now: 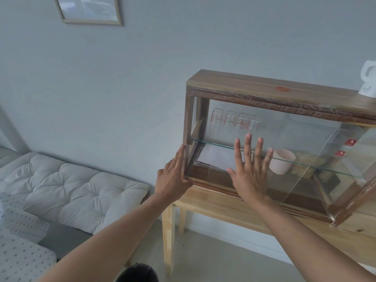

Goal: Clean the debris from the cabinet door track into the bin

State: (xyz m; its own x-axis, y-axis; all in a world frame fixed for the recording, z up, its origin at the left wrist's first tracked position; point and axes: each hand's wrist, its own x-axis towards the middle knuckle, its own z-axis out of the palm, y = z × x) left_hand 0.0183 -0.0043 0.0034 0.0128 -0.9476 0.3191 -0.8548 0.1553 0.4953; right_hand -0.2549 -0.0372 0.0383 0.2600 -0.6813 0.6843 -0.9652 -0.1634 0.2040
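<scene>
A wooden cabinet (pixel 234 82) with sliding glass doors stands on a light wooden table (pixel 213 202). My right hand (pixel 250 171) lies flat, fingers spread, against the left glass door (pixel 274 127). My left hand (pixel 173 176) presses flat on the cabinet's left side post, near the bottom corner. The door track (pixel 244 193) runs along the cabinet's bottom front edge; debris in it is too small to make out. A dark round bin (pixel 138 273) sits on the floor below, between my forearms.
Inside the cabinet are several glass measuring beakers (pixel 236 119), a pink cup (pixel 281 163), white paper and brownish items under a glass shelf. A white kettle (pixel 369 82) stands on top at the right. A cushioned bench (pixel 67 186) lies to the left.
</scene>
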